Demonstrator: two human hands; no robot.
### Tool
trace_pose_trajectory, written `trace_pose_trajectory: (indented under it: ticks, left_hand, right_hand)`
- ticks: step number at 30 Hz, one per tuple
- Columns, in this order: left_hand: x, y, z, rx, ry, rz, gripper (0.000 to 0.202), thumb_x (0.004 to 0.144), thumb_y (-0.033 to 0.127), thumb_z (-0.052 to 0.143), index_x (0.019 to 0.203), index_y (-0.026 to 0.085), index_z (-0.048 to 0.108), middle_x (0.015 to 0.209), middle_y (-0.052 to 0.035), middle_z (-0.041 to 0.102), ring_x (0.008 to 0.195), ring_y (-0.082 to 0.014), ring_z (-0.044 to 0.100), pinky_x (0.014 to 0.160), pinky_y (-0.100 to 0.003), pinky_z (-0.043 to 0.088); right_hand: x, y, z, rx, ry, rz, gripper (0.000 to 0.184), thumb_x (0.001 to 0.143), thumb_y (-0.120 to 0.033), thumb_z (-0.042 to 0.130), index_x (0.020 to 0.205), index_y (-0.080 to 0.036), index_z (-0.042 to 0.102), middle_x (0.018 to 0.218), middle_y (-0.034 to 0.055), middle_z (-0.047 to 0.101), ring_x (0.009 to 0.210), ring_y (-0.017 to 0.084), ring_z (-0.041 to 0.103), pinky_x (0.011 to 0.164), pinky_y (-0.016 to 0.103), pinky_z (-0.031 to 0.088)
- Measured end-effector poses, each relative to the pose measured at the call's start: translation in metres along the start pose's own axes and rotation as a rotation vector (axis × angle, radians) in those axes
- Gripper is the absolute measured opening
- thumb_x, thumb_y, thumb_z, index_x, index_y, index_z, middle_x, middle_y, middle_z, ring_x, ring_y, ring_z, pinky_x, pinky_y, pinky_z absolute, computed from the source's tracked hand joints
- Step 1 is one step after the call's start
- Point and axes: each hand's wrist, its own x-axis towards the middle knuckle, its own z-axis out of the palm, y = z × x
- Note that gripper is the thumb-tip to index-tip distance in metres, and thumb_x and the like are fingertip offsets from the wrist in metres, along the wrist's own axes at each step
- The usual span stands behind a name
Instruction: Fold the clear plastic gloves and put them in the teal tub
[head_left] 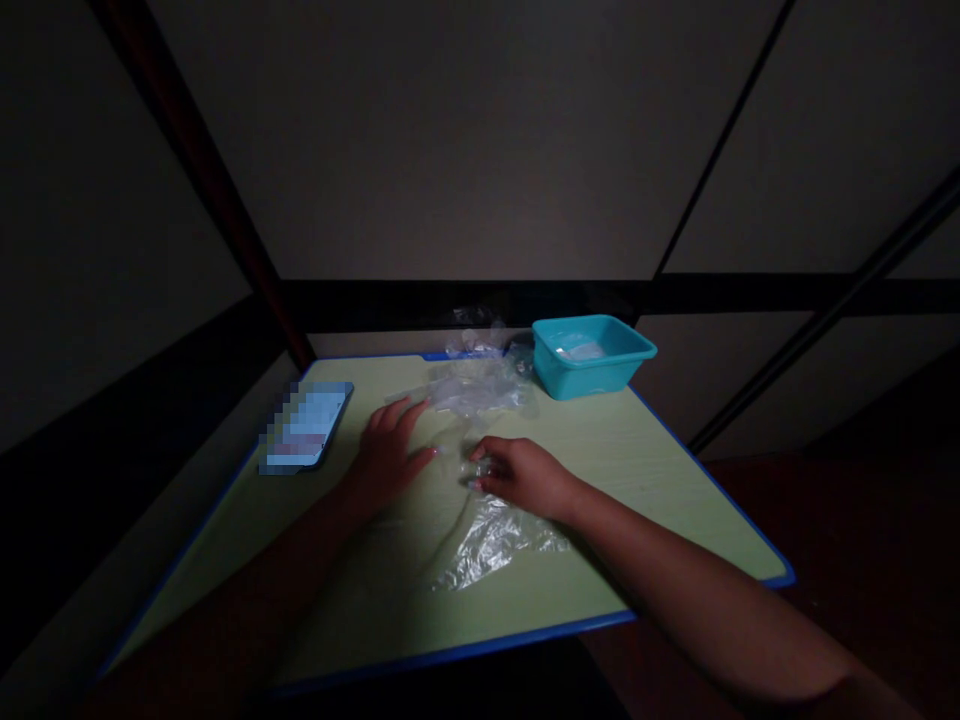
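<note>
1. Handling the thin clear sheet (491, 545) is judged, from the head view, to be the step in hand; it is spread, wrinkled, on the pale counter (652, 460) below and beside the right hand (529, 475), and its faint left edge cannot be traced with certainty.
2. The fingers of the right hand are curled, with a narrow gap seen between thumb and index finger; film is seen close to them, but whether any of it is pinched cannot be told.
3. The fingers of the left hand (382, 458) are spread wide, and no hold on anything is seen; the fingertips are placed near the crumpled plastic (480, 388).
4. That plastic is heaped toward the far edge, just beside the teal basin (589, 380), in which some pale material is held. A phone (307, 422) is laid at the left, well apart from the sheet.
5. By judgement, a light pinch on the sheet's edge is called for, with the film steadied by the left hand; such film is easily bunched.
</note>
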Motion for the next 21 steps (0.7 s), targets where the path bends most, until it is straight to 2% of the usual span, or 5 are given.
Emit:
trace_pose_trajectory:
  ticks: [7,11,15,18,21]
  left_hand:
    - [0.003,0.014,-0.013,-0.081,0.100,-0.029,0.031,0.080,0.030,0.057,0.108,0.017,0.056,0.110,-0.0110,0.057,0.108,-0.0304,0.048,0.098,-0.050,0.041]
    - [0.003,0.029,-0.022,-0.181,-0.045,0.140,0.015,0.085,0.028,0.053,0.095,0.020,0.060,0.096,-0.0068,0.062,0.096,-0.0246,0.056,0.089,-0.041,0.047]
    - [-0.002,0.032,-0.020,-0.168,-0.274,0.314,0.048,0.081,0.042,0.064,0.122,0.018,0.057,0.127,-0.0126,0.059,0.122,-0.0302,0.049,0.107,-0.048,0.034]
    - [-0.007,0.031,-0.015,-0.111,-0.439,0.309,0.084,0.074,0.058,0.068,0.141,0.016,0.040,0.147,-0.0183,0.040,0.137,-0.0355,0.034,0.113,-0.057,0.019]
    - [-0.012,0.030,-0.011,-0.094,-0.528,0.271,0.096,0.070,0.062,0.069,0.145,0.015,0.034,0.150,-0.0202,0.036,0.139,-0.0370,0.031,0.114,-0.059,0.014]
  right_hand:
    - [0.002,0.002,-0.004,-0.173,0.295,0.054,0.048,0.076,-0.026,0.067,0.121,-0.016,0.054,0.116,0.0122,0.059,0.101,0.023,0.058,0.085,0.032,0.044]
    - [0.001,-0.002,-0.005,-0.238,0.387,-0.068,0.042,0.082,-0.025,0.057,0.122,-0.015,0.053,0.126,0.0156,0.054,0.118,0.027,0.048,0.099,0.042,0.038]
    - [-0.004,-0.008,-0.004,-0.178,0.361,-0.246,0.037,0.087,-0.026,0.052,0.123,-0.017,0.054,0.140,0.0144,0.048,0.130,0.025,0.041,0.108,0.046,0.030]
    - [-0.008,-0.011,-0.003,-0.113,0.280,-0.339,0.042,0.090,-0.031,0.050,0.130,-0.017,0.050,0.147,0.0137,0.042,0.136,0.023,0.036,0.112,0.047,0.025]
    - [-0.012,-0.016,-0.005,-0.080,0.139,-0.428,0.055,0.089,-0.035,0.053,0.140,-0.017,0.042,0.150,0.0141,0.036,0.140,0.023,0.031,0.114,0.046,0.023]
